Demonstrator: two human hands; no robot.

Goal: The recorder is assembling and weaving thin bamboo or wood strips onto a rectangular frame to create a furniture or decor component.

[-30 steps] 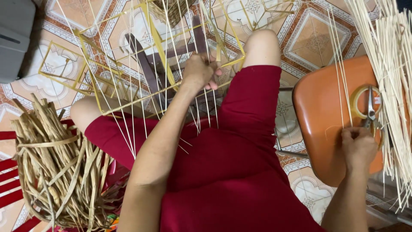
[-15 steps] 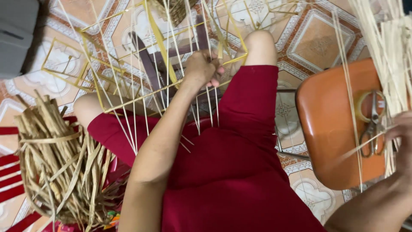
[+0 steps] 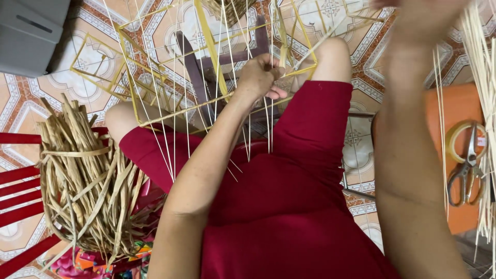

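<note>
Since the earlier frame, the right hand (image 3: 421, 18) has gone up from the orange stool (image 3: 460, 108) to the top edge of the view, and one thin cane (image 3: 323, 39) now runs from it toward the frame; the left hand has stayed at its place.

At the far left, a bundle of dried flat fibres (image 3: 85, 181) lies tied on a red slatted chair (image 3: 20, 206). Next to it, over the knees, stands the yellow strip frame (image 3: 155, 67) with many thin pale stakes (image 3: 175, 103) going through it. The left hand (image 3: 261, 77) is closed on a group of these stakes at the lower rim of the frame, the fingers curled tight around them. Further right, the right hand is blurred and cut by the edge, so one cannot tell how it grips, only that the cane seems to come from it. On the stool lie scissors (image 3: 465, 173) inside a ring of tape (image 3: 465, 142), just beside a hanging sheaf of canes (image 3: 483, 77).

To do this step well, it seems best that the left hand keeps the stakes firmly pinched and evenly spread, while the new cane is led in straight, without a sharp bend, because such thin material probably cracks easily.
</note>
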